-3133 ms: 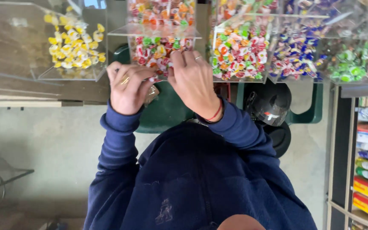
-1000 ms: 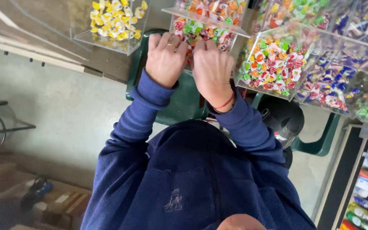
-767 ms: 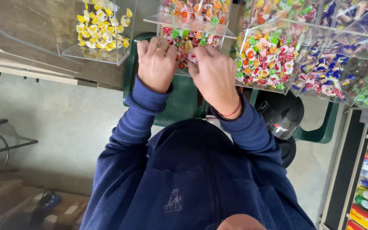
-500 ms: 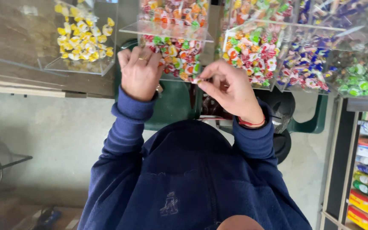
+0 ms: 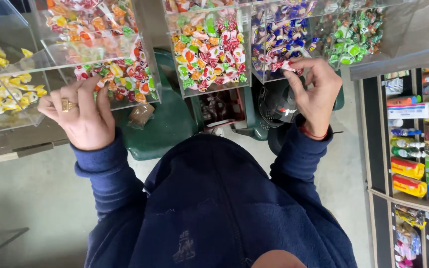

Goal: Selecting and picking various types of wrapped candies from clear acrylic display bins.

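My left hand (image 5: 83, 116) sat at the left of the frame, against the front edge of the clear bin of red, orange and green wrapped sweets (image 5: 117, 74). Its fingers (image 5: 93, 92) were curled close together, tips pressed to the bin's lower lip; whether they pinched a sweet I could not tell, since the tips were hidden behind the plastic edge. A gold ring (image 5: 67, 104) showed on one finger.

My right hand (image 5: 316, 97) was raised at the upper right of centre, in front of the bin of blue and purple wrapped sweets (image 5: 279, 42). Thumb and forefinger were narrowed to a pinch at the bin's front edge, near one small pale-wrapped sweet (image 5: 286, 65); contact looked likely but was not certain. A red thread band (image 5: 311, 133) circled that wrist.

Between the two bins stood a third with mixed red, green and orange sweets (image 5: 209, 52); a bin of green sweets (image 5: 356, 34) lay further right, and yellow sweets (image 5: 1, 89) at the far left edge. Shelves of boxed goods (image 5: 415, 144) filled the right side of the frame. A dark helmet (image 5: 279, 104) lay below the bins.

Note on method, as a judgement: a pinch with two fingertips suits these small slippery wrappers. Taking one piece by its twisted end, at the bin's open front, should avoid dragging neighbours over the lip. The left hand, resting on its bin's edge, gave a steady brace.
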